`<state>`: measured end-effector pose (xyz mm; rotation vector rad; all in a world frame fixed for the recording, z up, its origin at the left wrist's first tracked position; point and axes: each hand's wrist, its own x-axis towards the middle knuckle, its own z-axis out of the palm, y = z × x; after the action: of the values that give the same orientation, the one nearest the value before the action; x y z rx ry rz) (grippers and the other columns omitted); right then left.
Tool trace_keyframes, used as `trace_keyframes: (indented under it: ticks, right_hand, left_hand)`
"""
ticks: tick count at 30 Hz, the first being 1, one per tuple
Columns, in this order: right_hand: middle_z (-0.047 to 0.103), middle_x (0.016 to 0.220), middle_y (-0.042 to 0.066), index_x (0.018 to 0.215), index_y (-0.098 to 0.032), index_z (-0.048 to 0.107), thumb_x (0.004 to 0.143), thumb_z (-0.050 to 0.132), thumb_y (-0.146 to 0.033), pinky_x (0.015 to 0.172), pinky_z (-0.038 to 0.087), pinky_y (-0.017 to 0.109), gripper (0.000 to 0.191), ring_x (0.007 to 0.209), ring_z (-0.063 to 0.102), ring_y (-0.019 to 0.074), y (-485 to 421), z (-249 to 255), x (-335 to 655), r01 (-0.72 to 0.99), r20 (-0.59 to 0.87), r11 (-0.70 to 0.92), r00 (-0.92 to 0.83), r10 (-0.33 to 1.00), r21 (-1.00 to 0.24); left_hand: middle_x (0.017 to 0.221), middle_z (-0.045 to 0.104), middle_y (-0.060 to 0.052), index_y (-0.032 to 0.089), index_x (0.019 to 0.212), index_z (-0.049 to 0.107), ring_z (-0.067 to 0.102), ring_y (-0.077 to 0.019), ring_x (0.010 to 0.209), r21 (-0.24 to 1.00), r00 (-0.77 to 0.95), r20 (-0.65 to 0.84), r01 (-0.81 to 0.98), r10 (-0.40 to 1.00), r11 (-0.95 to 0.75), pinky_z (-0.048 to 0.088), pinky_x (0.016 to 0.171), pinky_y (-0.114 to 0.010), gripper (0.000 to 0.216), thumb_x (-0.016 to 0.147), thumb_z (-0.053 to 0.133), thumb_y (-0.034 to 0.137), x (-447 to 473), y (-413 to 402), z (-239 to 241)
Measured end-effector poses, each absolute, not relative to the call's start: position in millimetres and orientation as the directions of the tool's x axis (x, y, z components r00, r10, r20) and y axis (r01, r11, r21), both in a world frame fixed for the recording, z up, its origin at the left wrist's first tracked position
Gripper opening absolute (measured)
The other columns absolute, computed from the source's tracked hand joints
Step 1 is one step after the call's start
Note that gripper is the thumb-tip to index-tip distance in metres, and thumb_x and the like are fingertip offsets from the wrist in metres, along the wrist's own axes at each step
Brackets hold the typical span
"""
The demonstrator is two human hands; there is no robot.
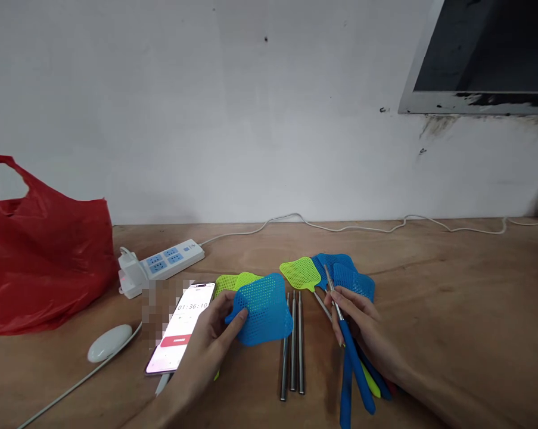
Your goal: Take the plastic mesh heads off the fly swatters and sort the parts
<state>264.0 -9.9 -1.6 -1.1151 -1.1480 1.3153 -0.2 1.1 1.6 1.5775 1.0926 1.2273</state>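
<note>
My left hand [221, 325] pinches the edge of a blue mesh fly swatter head [264, 307], held tilted above the table. In my right hand [355, 316] is a metal rod with a blue handle [357, 369], its bare tip pointing up and away. Several metal rods [293, 345] lie side by side between my hands. Green mesh heads [226, 283] lie partly hidden behind the left hand. Beyond my right hand, a green swatter [301, 273] and blue swatter heads [355, 280] overlap, with blue and green handles underneath the hand.
A lit phone [183, 328] lies at the left, showing a timer. Behind it are a white power strip [174, 259] with a plugged-in adapter and a red plastic bag [45, 256]. A white oval device [110, 344] and cables lie on the wooden table [465, 298]. A wall stands behind.
</note>
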Motion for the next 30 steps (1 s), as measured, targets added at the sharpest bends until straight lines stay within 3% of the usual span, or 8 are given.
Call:
trace_keyframes:
  ticks: [9, 20, 22, 25, 30]
  right_hand:
    - [0.055, 0.043, -0.005, 0.086, -0.022, 0.060, 0.090, 0.054, -0.061, 0.042, 0.028, 0.023, 0.040, 0.040, 0.041, 0.0122, -10.3, -3.6, 264.6, -0.063, -0.036, -0.041, -0.077, 0.996, -0.997]
    - [0.055, 0.042, -0.005, 0.084, -0.022, 0.061, 0.089, 0.054, -0.062, 0.043, 0.027, 0.024, 0.041, 0.039, 0.040, 0.0125, -11.0, -4.4, 264.4, -0.032, -0.040, -0.043, -0.085, 0.996, -0.999]
    - [0.054, 0.041, -0.005, 0.084, -0.022, 0.063, 0.090, 0.054, -0.061, 0.044, 0.028, 0.024, 0.041, 0.039, 0.039, 0.0120, -10.6, -4.9, 264.6, -0.033, -0.023, -0.026, -0.091, 0.996, -0.999]
    - [0.049, 0.037, -0.007, 0.084, -0.020, 0.064, 0.089, 0.056, -0.060, 0.044, 0.028, 0.024, 0.041, 0.037, 0.037, 0.0112, -11.5, -3.7, 265.1, -0.033, -0.008, -0.011, -0.087, 0.996, -0.999]
    - [0.043, 0.035, -0.008, 0.081, -0.020, 0.066, 0.086, 0.056, -0.064, 0.044, 0.025, 0.025, 0.045, 0.037, 0.032, 0.0110, -14.6, 3.0, 266.2, 0.020, -0.005, -0.003, -0.076, 0.997, -1.000]
  left_hand:
    - [0.098, 0.070, -0.004, 0.023, 0.111, 0.053, 0.070, -0.0234, 0.083, 0.991, 0.168, 0.089, 0.088, 0.982, -0.104, 0.057, 0.076, -0.038, 0.041, 0.083, 0.070, 0.048, 1.5, 0.9, -2.6]
    - [0.109, 0.066, -0.004, 0.031, 0.145, 0.032, 0.067, -0.0199, 0.086, 0.991, 0.158, 0.133, -0.003, 0.978, -0.134, 0.057, 0.079, -0.037, 0.073, 0.083, 0.070, 0.035, 4.3, -2.3, 2.4]
    - [0.104, 0.066, -0.003, 0.030, 0.140, 0.043, 0.066, -0.0196, 0.085, 0.992, 0.167, 0.122, 0.002, 0.978, -0.124, 0.056, 0.074, -0.033, 0.065, 0.082, 0.071, 0.036, 3.3, -1.9, 0.2]
    - [0.086, 0.066, -0.001, 0.023, 0.116, 0.066, 0.062, -0.0185, 0.076, 0.990, 0.186, 0.074, 0.101, 0.980, -0.094, 0.051, 0.064, -0.027, 0.038, 0.083, 0.070, 0.041, 0.0, 0.2, -5.9]
    - [0.099, 0.072, -0.005, 0.024, 0.116, 0.072, 0.063, -0.0266, 0.099, 0.975, 0.169, 0.078, 0.194, 0.982, -0.111, 0.049, 0.088, -0.041, 0.037, 0.094, 0.055, 0.047, -3.6, 3.0, -9.0]
